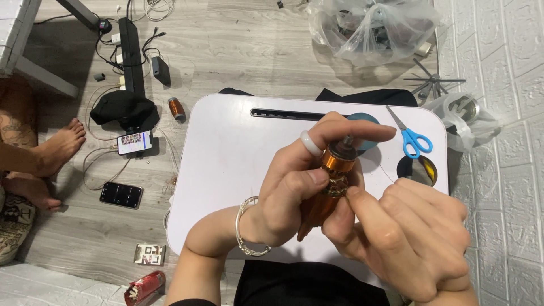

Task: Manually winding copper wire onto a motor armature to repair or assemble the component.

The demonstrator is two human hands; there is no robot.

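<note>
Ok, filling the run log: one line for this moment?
left hand: holds copper coil | right hand: pinches it | white lap table: blue scissors

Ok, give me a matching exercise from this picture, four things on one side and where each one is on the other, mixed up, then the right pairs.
Things:
1. scissors
2. copper coil
3. phone with lit screen
4. clear plastic bag

Places:
A. on the floor at the top, beside the white wall
B. held between the left hand and the right hand
C. on the floor left of the white table
D. lying on the white table, near its right edge

Pairs: 1-D, 2-B, 3-C, 4-A
</note>
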